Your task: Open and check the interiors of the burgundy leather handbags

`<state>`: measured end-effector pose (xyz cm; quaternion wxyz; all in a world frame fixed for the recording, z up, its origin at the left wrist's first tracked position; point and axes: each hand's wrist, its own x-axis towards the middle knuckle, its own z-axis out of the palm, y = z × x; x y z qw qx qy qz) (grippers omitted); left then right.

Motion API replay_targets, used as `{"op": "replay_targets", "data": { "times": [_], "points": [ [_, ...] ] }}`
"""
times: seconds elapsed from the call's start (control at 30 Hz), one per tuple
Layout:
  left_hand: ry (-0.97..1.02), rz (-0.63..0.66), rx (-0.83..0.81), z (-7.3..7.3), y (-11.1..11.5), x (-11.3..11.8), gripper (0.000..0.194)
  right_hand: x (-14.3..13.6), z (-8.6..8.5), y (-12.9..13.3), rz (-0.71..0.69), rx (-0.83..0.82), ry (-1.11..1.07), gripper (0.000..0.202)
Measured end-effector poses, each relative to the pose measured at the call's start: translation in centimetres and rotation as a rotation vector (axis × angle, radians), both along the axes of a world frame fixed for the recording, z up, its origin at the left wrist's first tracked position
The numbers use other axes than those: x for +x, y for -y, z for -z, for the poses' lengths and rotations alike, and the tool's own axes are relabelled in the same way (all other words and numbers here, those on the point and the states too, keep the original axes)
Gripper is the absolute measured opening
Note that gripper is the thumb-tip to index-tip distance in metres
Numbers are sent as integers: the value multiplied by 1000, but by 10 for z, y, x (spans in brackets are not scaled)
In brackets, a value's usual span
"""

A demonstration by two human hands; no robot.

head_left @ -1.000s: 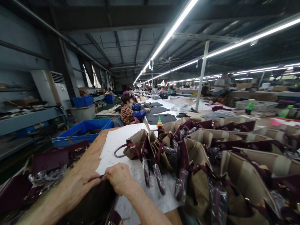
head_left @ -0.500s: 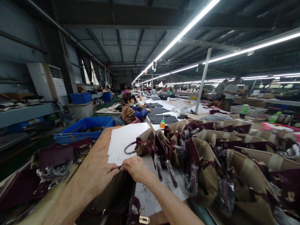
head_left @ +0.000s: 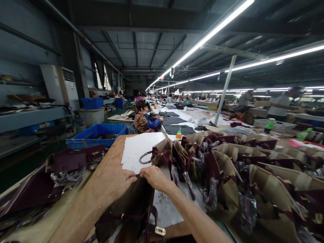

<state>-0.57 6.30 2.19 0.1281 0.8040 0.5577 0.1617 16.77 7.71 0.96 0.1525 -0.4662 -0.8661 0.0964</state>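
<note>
An open handbag [head_left: 126,202], olive inside with dark maroon straps and a gold clasp, stands directly before me. My left hand [head_left: 124,180] pinches its far top edge. Close beside it, my right hand [head_left: 153,177] grips the same edge, with a small gap between the two. The bag's lower part is partly hidden by my forearms. Beyond the hands lies a white sheet [head_left: 139,148] on the brown tabletop [head_left: 108,158]. Just right of the sheet stands another bag [head_left: 163,152] with a wrapped handle.
Rows of maroon and tan bags [head_left: 273,189] fill the right side. More maroon bags [head_left: 68,162] lie at left. Behind are a blue bin [head_left: 95,136], a small orange bottle [head_left: 179,134], a metal post [head_left: 225,91] and a seated person [head_left: 141,119] at the long table.
The view has shifted so that most things appear further right. Both hands still hold the bag's edge, now slightly further apart. A standing person at the far right has moved right.
</note>
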Motion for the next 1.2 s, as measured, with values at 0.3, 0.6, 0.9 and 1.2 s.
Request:
{"op": "replay_targets", "data": {
  "times": [0.3, 0.6, 0.9, 1.2],
  "points": [
    [-17, 35, 63, -6, 10, -1, 30, 0, 6, 24, 379, -106, -90, 33],
    [33, 66, -18, -21, 19, 6, 27, 16, 4, 29, 329, -113, -61, 22],
    [31, 82, 24, -19, 19, 2, 29, 15, 9, 28, 387, -94, -20, 24],
    [21, 55, -27, -17, 31, 1, 26, 22, 18, 29, 465, -92, 35, 26]
  ]
}}
